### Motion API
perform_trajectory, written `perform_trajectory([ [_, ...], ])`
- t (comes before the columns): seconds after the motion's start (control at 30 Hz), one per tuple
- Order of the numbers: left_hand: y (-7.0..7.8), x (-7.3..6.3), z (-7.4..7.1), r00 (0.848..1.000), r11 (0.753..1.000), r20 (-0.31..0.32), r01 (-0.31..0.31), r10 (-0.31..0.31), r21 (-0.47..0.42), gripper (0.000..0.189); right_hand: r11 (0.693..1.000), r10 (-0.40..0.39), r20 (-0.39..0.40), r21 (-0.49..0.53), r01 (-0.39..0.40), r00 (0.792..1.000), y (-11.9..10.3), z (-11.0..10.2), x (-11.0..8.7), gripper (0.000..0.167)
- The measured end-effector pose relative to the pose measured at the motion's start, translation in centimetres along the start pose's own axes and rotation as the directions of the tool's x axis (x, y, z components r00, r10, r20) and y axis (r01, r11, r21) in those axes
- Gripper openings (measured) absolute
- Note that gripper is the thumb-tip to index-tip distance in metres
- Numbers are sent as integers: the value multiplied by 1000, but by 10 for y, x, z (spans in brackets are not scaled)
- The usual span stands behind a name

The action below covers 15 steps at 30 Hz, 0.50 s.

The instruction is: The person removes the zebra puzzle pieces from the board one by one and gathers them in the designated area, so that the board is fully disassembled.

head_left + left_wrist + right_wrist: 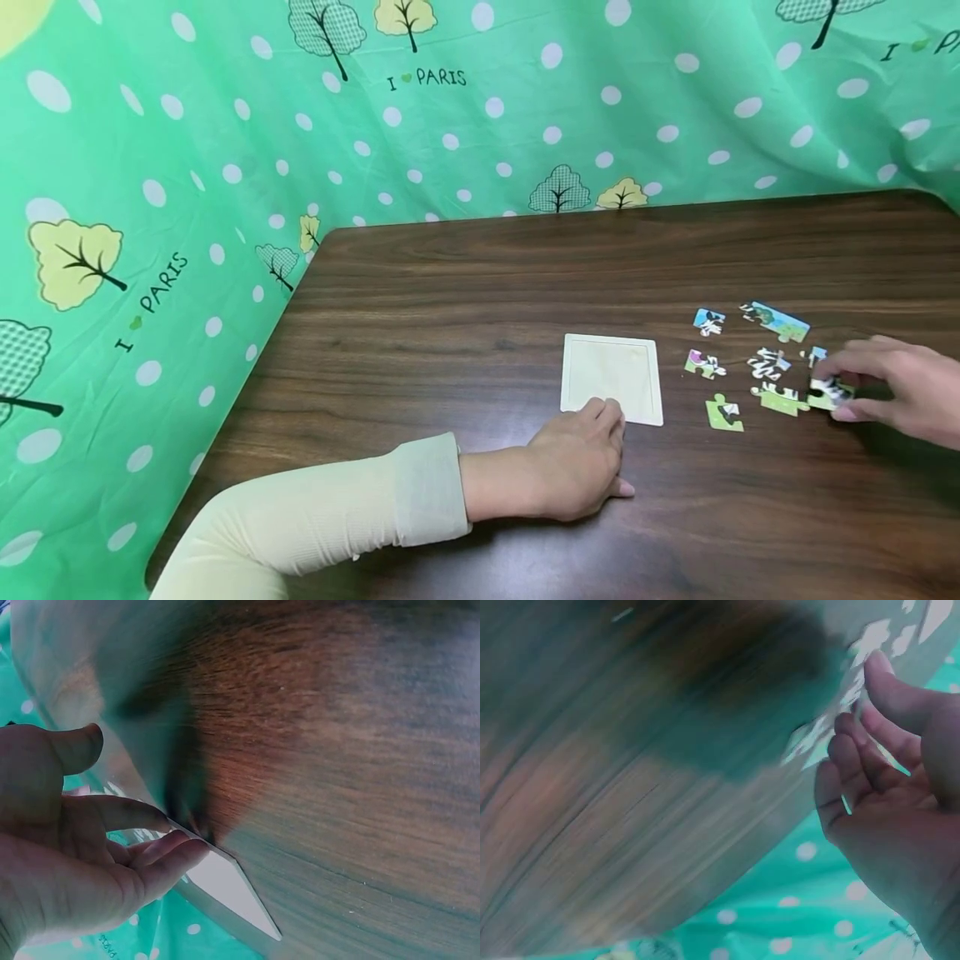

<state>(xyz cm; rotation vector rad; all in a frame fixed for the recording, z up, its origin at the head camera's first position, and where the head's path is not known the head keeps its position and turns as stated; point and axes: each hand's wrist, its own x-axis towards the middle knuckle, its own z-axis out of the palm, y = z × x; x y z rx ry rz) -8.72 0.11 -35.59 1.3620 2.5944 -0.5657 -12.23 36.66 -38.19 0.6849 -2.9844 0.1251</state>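
A pale square puzzle tray (609, 367) with a raised rim lies on the table with no pieces in it. My left hand (577, 458) rests at its near edge; in the left wrist view the fingertips (196, 849) touch the tray's border, and the thumb stands apart. To the right, my right hand (896, 387) pinches a green, black and white puzzle piece (823, 398) between thumb and fingers, low over the table. Beside it lie a green-edged piece (780, 400) and a black-and-white striped piece (767, 363). Fingers partly cover a small blue piece (817, 355).
Between tray and right hand lie more pieces: a blue one (708, 322), a pink one (703, 364), a green one (724, 413) and a long blue-green section (778, 322). A green dotted curtain (495, 150) hangs behind the dark wooden table (420, 333).
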Motion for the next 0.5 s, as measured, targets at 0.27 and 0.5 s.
perform_trajectory([
  [0.27, -1, -2, 1, 1000, 1000, -6, -1, 1, -31, 64, 993, -71, -47, -95, 66, 996, 16, 14, -18, 52],
  [0.5, -1, -4, 3, 999, 1000, -34, -7, 6, -15, 64, 982, -63, 9, -177, 63, 998, 12, 7, -18, 59],
])
